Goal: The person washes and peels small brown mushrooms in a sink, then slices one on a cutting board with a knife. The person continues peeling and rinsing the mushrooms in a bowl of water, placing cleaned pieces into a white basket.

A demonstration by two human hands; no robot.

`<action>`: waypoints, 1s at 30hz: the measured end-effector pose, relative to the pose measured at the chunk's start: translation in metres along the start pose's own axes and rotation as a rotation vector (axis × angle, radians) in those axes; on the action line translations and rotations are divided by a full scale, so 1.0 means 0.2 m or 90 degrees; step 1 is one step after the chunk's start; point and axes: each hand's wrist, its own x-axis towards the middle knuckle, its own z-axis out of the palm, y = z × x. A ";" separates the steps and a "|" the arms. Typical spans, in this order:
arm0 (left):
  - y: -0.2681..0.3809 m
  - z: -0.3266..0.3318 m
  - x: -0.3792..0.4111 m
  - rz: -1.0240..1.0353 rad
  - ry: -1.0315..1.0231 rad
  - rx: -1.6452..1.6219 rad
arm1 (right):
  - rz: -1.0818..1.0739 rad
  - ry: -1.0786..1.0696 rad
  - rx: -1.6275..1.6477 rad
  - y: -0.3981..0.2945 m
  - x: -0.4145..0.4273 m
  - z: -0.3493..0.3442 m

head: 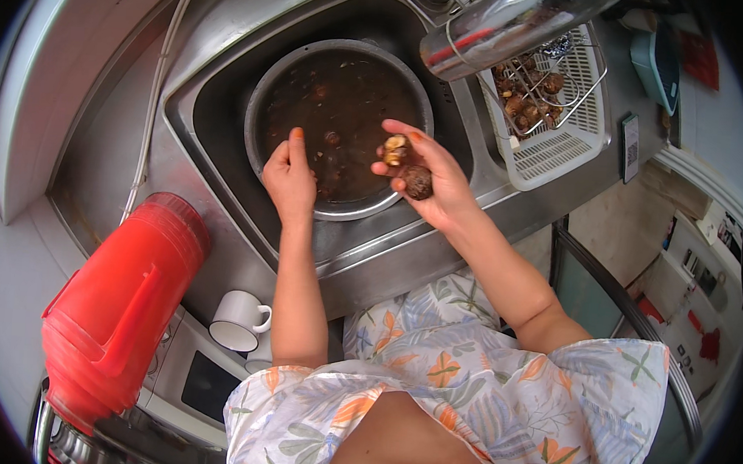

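My right hand (438,179) holds two small brown root vegetables over the right rim of a metal basin. One, a partly pale root vegetable (395,150), lies at the fingers; the other, a dark, rough-skinned root vegetable (418,182), rests lower in the palm. My left hand (290,179) is at the basin's lower left, thumb up and fingers curled; whether it holds anything is hidden. The metal basin (257,88) stands in a steel sink (216,111) and holds murky brown water (354,103), with a few roundish pieces showing in it.
A white plastic basket (541,169) with several brown root vegetables (526,107) stands right of the sink, a wire rack partly over it. A shiny metal cylinder (485,41) juts over the sink's upper right. A red thermos jug (128,300) and white mug (238,319) are at lower left.
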 end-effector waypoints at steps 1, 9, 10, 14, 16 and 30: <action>0.01 -0.03 0.02 0.172 0.030 0.347 | -0.018 0.024 -0.016 -0.02 -0.03 -0.02; -0.22 0.10 0.16 0.081 -0.089 0.575 | -0.469 0.478 -0.569 -0.47 -0.23 -0.28; -0.22 0.15 0.15 0.092 -0.086 0.585 | -0.525 0.482 -0.665 -0.47 -0.23 -0.26; -0.23 0.21 0.21 0.075 -0.141 0.398 | -0.580 0.331 -0.850 -0.29 -0.18 -0.11; -0.32 0.17 0.26 0.088 -0.061 0.240 | -0.467 0.150 -0.876 -0.18 -0.09 -0.07; -0.26 0.16 0.27 -0.294 -0.320 -0.504 | 0.236 0.055 -0.252 0.16 0.62 -0.19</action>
